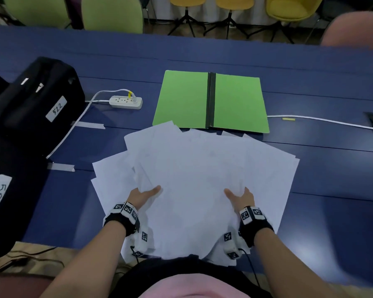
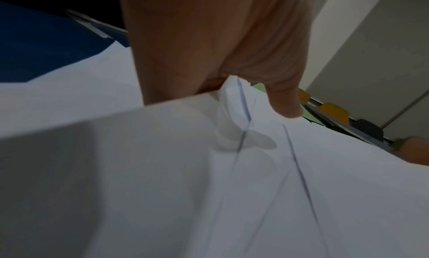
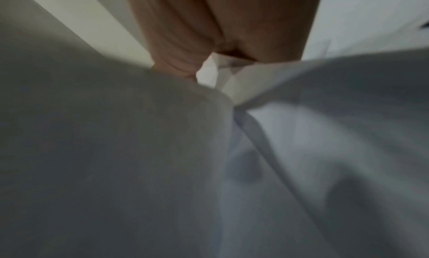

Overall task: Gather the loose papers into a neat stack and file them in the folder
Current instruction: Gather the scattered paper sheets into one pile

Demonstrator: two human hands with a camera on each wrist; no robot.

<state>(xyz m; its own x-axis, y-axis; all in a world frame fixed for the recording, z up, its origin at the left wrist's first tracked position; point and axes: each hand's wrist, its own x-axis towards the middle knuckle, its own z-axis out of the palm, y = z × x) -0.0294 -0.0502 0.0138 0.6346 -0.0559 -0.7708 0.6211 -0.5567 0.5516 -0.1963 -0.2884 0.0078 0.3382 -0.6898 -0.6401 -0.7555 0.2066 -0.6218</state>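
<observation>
A fanned, uneven bundle of white papers (image 1: pixel 202 175) spreads across the near half of the blue table (image 1: pixel 310 67). My left hand (image 1: pixel 145 195) grips the bundle's near left part, thumb on top and fingers hidden underneath. My right hand (image 1: pixel 239 196) grips its near right part the same way. In the left wrist view my left hand (image 2: pixel 243 82) pinches creased papers (image 2: pixel 209 170). In the right wrist view my right hand (image 3: pixel 209 60) pinches bunched papers (image 3: pixel 301 133). The green folder (image 1: pixel 185 100) lies open flat just beyond the papers, a black spine down its middle.
Black bags with white number labels (image 1: pixel 39 97) sit at the left. A white power strip (image 1: pixel 126 102) and its cable lie left of the folder. Another white cable (image 1: pixel 321 120) runs off to the right. Green and yellow chairs (image 1: pixel 233 3) stand beyond the far edge.
</observation>
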